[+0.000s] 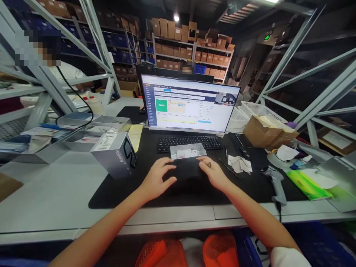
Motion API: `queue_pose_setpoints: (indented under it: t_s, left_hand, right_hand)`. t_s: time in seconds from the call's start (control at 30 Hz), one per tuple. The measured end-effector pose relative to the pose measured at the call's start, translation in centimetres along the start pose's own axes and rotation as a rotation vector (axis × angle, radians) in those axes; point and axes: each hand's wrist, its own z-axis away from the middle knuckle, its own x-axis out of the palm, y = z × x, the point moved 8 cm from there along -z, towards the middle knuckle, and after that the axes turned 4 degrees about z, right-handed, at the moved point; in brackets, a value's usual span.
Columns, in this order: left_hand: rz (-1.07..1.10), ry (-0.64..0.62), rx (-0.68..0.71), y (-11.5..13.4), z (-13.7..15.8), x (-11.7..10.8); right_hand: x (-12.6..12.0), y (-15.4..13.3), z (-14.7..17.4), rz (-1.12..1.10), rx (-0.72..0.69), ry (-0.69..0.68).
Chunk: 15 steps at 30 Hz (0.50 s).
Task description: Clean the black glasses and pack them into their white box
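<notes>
A small open grey box (191, 147) sits on the black desk mat (111, 194), just in front of the keyboard (191, 142). White printed paper or a label shows inside it. My left hand (159, 178) is open at the box's near left corner, fingers stretched forward and thumb apart. At the near right corner is my right hand (213, 173), its fingers slightly bent and grasping nothing that I can see. Both sets of fingertips are at the near edge; whether they press on it is hard to tell. A dark area between the hands hides the box's front.
Behind the keyboard stands a lit monitor (189, 107). To the left is a grey product box (114, 155). On the right lie a crumpled tissue (239, 164), a mouse (244, 152), a barcode scanner (275, 181) and a green wipes pack (307, 185). Cardboard boxes (263, 131) stand behind.
</notes>
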Motion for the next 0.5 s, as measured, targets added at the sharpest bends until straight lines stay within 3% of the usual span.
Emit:
queue_pose_setpoints:
  t_s: [0.1,0.2,0.33,0.5]
  left_hand:
    - [-0.023,-0.142,0.261,4.1,-1.7,0.4]
    - [-0.003,-0.128,0.285,5.0,-2.3,-0.1]
    - [0.026,-0.01,0.231,3.7,-1.0,-1.2]
    - [0.043,0.016,0.288,4.3,-0.8,-1.8]
  right_hand:
    - [3.1,-4.6,-1.1,0.083,-0.181,-0.081]
    - [4.8,-6.4,-2.4,0.114,-0.248,-0.151]
    - [4.8,-3.6,-2.9,-0.02,-0.121,-0.196]
    - [3.4,0.7,-0.8,-0.216,0.042,-0.232]
